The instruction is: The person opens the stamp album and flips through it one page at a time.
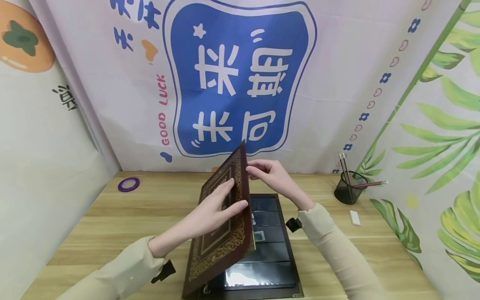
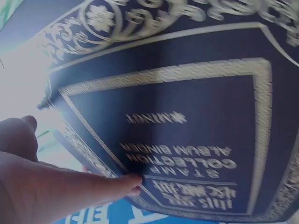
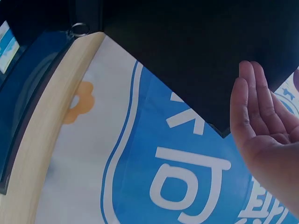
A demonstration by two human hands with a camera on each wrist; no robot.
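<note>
A dark brown stamp album point(image 1: 285, 246) lies on the table, its gold-patterned front cover point(image 1: 221, 246) tilted up steeply. My left hand point(image 1: 211, 208) rests against the outside of that cover with fingers extended. In the left wrist view, a fingertip touches the cover beside the printed words "stamp collection album binder" point(image 2: 182, 158). My right hand point(image 1: 275, 175) is at the cover's far edge; the right wrist view shows its straight fingers point(image 3: 254, 102) against the black inner side point(image 3: 187, 56). Under the cover, a black pocket page point(image 1: 268, 250) holds a small stamp point(image 1: 259, 236).
A purple ring-shaped roll point(image 1: 128, 184) lies at the table's back left. A black mesh pen holder point(image 1: 346, 193) with several pencils stands at the back right, and a white eraser point(image 1: 354, 218) lies near it. A printed cloth point(image 1: 330, 83) hangs behind the wooden table point(image 1: 150, 208).
</note>
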